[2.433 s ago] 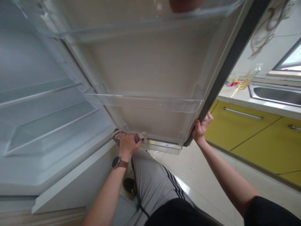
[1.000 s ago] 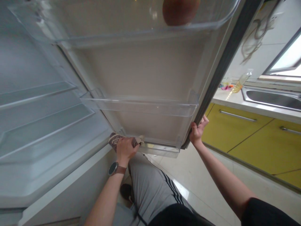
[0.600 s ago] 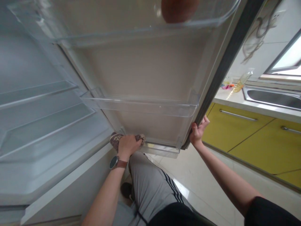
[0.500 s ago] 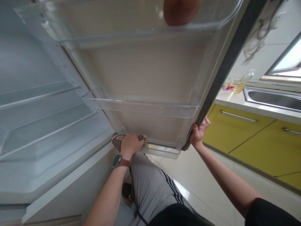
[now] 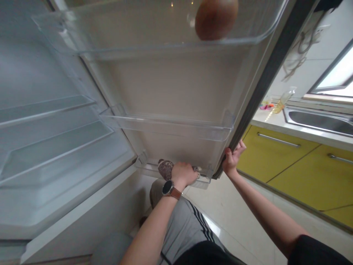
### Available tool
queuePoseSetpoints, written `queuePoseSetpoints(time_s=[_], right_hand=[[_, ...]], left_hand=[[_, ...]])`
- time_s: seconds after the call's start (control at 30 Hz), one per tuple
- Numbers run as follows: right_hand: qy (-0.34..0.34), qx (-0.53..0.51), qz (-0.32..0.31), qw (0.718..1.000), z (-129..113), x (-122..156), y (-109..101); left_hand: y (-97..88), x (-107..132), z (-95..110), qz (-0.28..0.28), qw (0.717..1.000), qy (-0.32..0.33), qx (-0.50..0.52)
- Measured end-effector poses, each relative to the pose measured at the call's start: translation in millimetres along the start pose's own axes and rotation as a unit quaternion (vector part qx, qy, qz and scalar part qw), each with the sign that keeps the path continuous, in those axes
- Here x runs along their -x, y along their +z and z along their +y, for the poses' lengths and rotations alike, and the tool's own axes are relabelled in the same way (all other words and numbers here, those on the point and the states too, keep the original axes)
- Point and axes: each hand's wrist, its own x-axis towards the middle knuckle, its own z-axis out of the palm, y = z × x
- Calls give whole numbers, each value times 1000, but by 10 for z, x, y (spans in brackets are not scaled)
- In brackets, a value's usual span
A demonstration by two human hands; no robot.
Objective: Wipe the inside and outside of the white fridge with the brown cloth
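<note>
My left hand [image 5: 184,174], with a watch on its wrist, is closed on a brown patterned cloth [image 5: 166,169]. The cloth lies in the lowest clear shelf bin [image 5: 149,169] of the open fridge door [image 5: 176,84], bunched out on both sides of the hand. My right hand [image 5: 233,157] grips the dark outer edge of the door near its lower corner, thumb on the inner side. Higher up, a clear middle bin [image 5: 168,127] spans the door. A round brown thing, egg-like [image 5: 216,18], sits in the top bin [image 5: 124,40].
To the left, the fridge interior [image 5: 55,198] shows glass shelves [image 5: 60,141]. Beyond the door on the right stand yellow cabinets [image 5: 286,154], a steel sink [image 5: 322,120] and a bottle of yellow liquid [image 5: 284,101] on the counter. My leg [image 5: 184,217] is below the door.
My left hand has moved right along the lowest bin with the cloth, from the hinge side towards the middle. My right hand keeps its hold on the door edge. The view has tilted up slightly.
</note>
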Motion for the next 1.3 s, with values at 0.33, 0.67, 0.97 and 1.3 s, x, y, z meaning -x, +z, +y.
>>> queuePoseSetpoints(time_s=[0.33,0.67,0.97,1.3], right_hand=[[-10,-1,-5,1000,42,-19,-8],[0,-12,-15,1000,99,-31,-19],[8,-11,-13,1000,95,-39,-19],[18,-7,-12,1000,76,-47,-18]], left_hand=[[84,46,191,37,998,59,6],[-16,25,-436,37,999,-14,-27],[-109,52,-1130,69,993,-72,-57],[-115,56,-1280,74,991,-97,-61]])
